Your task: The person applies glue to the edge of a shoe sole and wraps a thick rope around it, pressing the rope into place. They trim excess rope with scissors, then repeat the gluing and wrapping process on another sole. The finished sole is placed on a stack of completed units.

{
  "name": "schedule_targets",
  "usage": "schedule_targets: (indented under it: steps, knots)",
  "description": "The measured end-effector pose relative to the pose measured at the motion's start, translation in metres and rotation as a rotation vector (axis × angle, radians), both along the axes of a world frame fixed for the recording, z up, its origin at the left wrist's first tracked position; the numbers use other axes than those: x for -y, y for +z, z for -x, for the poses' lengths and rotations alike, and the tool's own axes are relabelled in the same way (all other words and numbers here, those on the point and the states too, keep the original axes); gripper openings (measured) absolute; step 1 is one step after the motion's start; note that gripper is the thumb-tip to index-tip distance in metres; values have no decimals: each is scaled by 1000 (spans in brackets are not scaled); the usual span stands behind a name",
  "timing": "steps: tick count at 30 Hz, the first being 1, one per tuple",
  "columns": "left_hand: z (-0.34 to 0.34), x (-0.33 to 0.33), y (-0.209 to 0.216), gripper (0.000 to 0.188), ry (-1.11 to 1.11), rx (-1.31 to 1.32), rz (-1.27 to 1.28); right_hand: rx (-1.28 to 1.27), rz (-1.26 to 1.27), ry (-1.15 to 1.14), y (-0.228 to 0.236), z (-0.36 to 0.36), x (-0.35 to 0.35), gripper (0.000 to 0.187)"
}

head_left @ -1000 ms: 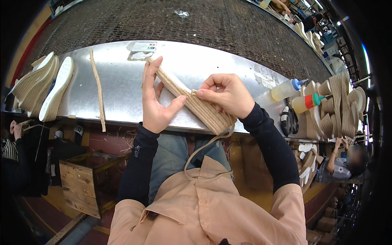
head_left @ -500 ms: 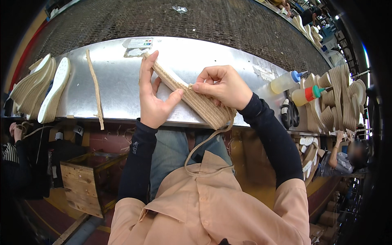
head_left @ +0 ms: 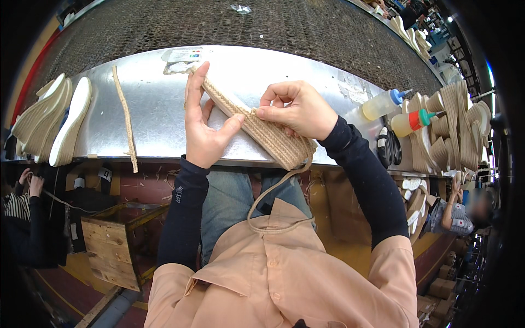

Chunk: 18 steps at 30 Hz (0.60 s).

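Observation:
A wedge shoe sole (head_left: 273, 139) wrapped in tan woven jute braid is tilted over the metal bench, its narrow end up at the left and its thick heel toward me. My left hand (head_left: 205, 131) grips the narrow part, with fingers along the far side and the thumb pressed on the braid. At the sole's upper edge my right hand (head_left: 303, 111) is closed, thumb and forefinger pinching the edge of the braid. Its other fingers curl over the sole, partly hidden. From the heel a loose jute strip (head_left: 257, 205) loops down onto my lap.
A cut jute strip (head_left: 125, 117) lies on the metal bench (head_left: 158, 128), left of my hands. Several wedge soles (head_left: 44, 117) stand farther left. Two glue bottles (head_left: 381, 105), a black cord (head_left: 387, 147) and stacked wedges (head_left: 451, 128) are at the right. Beyond runs a mesh conveyor (head_left: 164, 33).
My hands and the sole hold nearly the same pose, with only a slight shift of the right fingers along the braid edge. At both sides co-workers' hands have moved.

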<state>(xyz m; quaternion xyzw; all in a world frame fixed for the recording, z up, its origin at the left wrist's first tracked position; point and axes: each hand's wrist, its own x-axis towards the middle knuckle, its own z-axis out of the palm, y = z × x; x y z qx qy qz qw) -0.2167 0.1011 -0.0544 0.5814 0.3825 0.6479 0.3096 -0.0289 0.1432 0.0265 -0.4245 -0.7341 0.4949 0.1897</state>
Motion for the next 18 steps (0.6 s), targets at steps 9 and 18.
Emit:
schedule_targets:
  steps: [9, 18]
  knots:
    - [1, -2, 2, 91, -19, -12, -20, 14, 60, 26, 1, 0, -3, 13]
    - [1, -2, 5, 91, -33, -27, -21, 216, -110, -59, 0, 8, 5, 18]
